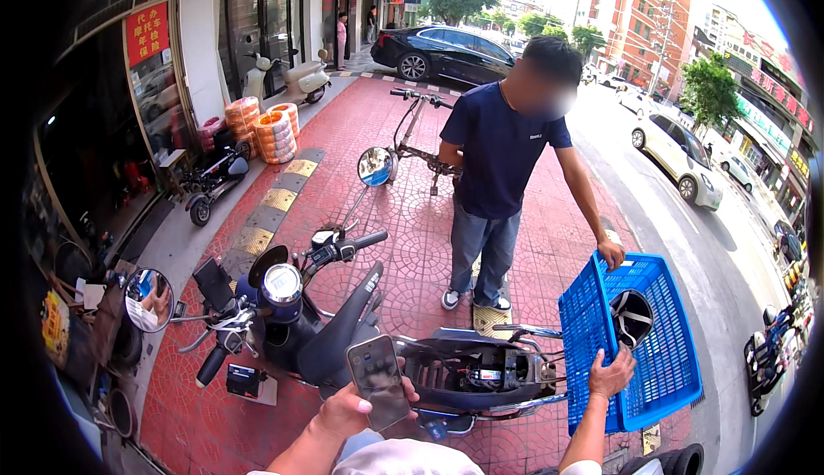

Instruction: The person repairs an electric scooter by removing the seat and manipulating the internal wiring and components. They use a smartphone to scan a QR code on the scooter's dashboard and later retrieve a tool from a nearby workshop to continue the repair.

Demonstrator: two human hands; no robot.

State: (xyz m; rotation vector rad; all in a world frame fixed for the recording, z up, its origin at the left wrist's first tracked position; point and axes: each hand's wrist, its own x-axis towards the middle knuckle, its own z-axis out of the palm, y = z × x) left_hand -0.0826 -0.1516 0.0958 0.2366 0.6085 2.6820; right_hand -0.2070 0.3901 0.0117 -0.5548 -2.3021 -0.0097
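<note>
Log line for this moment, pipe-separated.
left hand: holds smartphone | right hand: on blue plastic crate | helmet: inside crate | other person's hand: on crate rim

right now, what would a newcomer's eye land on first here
Probably the blue basket at lower right, with a dark helmet in it, the right hand at its rim and a hand of the person in a navy shirt on it too. Next, the scooter across the lower middle, its seat tipped up. In front of it, the left hand holds a phone.
</note>
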